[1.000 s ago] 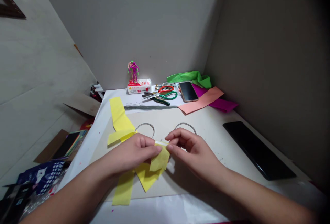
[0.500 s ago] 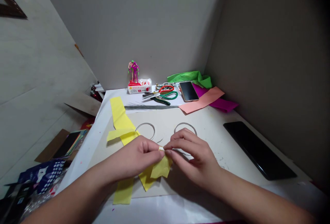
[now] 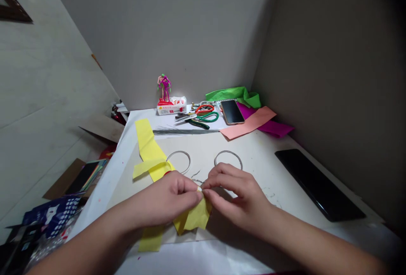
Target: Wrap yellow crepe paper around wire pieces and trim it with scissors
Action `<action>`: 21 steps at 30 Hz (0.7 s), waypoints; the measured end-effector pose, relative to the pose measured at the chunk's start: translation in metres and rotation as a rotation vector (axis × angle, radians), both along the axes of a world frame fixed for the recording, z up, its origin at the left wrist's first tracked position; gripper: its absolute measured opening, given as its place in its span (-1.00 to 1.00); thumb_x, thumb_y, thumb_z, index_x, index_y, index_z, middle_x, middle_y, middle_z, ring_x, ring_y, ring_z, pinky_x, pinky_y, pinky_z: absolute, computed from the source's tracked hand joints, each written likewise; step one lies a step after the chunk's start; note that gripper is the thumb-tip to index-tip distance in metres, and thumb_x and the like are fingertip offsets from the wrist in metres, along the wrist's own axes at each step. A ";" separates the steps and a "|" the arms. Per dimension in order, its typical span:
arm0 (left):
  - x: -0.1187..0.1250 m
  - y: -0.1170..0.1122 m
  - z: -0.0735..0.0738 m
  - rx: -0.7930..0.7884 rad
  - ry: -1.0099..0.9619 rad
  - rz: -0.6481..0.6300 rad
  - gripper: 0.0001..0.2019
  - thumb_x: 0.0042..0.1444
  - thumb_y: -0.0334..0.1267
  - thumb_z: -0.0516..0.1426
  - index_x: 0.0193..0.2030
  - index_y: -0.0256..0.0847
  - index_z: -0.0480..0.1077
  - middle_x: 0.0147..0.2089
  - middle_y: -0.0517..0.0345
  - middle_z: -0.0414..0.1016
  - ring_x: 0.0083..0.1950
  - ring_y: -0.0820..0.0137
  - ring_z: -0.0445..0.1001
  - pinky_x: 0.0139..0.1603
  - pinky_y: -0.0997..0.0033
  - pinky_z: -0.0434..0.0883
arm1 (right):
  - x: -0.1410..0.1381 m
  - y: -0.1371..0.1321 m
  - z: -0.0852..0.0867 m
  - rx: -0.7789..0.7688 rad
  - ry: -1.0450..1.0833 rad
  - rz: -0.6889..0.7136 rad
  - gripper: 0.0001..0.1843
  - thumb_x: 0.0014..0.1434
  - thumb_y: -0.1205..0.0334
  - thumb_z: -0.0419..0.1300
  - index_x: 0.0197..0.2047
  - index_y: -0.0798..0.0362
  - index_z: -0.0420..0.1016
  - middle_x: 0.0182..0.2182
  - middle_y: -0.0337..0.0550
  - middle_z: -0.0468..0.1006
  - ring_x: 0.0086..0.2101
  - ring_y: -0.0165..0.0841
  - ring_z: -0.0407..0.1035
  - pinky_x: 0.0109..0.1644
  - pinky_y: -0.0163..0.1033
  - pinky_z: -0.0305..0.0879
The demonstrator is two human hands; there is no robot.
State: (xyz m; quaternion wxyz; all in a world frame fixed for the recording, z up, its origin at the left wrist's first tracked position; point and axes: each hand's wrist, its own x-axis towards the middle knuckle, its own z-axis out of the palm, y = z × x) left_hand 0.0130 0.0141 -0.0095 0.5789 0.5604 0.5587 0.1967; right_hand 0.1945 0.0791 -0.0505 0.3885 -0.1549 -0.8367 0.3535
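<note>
My left hand [image 3: 165,197] and my right hand [image 3: 236,197] meet at the fingertips, pinching a small gathered piece of yellow crepe paper [image 3: 198,218]. A pale tip [image 3: 199,189] shows between the fingers, and the rest of it is hidden. The paper hangs below my hands over a longer yellow strip [image 3: 151,238]. Another yellow paper strip [image 3: 146,144] lies to the left of my left hand. Two thin wire rings [image 3: 178,161] [image 3: 228,159] lie on a beige card sheet [image 3: 253,156] just beyond my fingers.
At the back stand a pink-green wire figure [image 3: 164,88] on a white box [image 3: 171,107], scissors [image 3: 206,116], a phone [image 3: 232,112] and green, salmon and magenta paper [image 3: 250,123]. A dark tablet [image 3: 319,184] lies on the right. Bags and cardboard [image 3: 52,216] sit beyond the left table edge.
My hands have drawn slightly closer together and lower, and the yellow paper now bunches tighter under my fingertips. The pale tip is less exposed.
</note>
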 end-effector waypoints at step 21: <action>-0.003 0.009 0.002 -0.050 -0.179 0.333 -0.73 0.09 -0.20 0.08 -0.58 -0.25 0.36 -0.57 0.21 0.35 -0.54 0.51 0.20 -0.45 0.50 0.16 | 0.029 0.061 0.002 0.067 -0.767 -0.264 -0.95 0.03 0.27 0.26 -0.45 0.03 0.49 -0.44 -0.16 0.51 -0.42 -0.31 0.35 -0.39 -0.29 0.15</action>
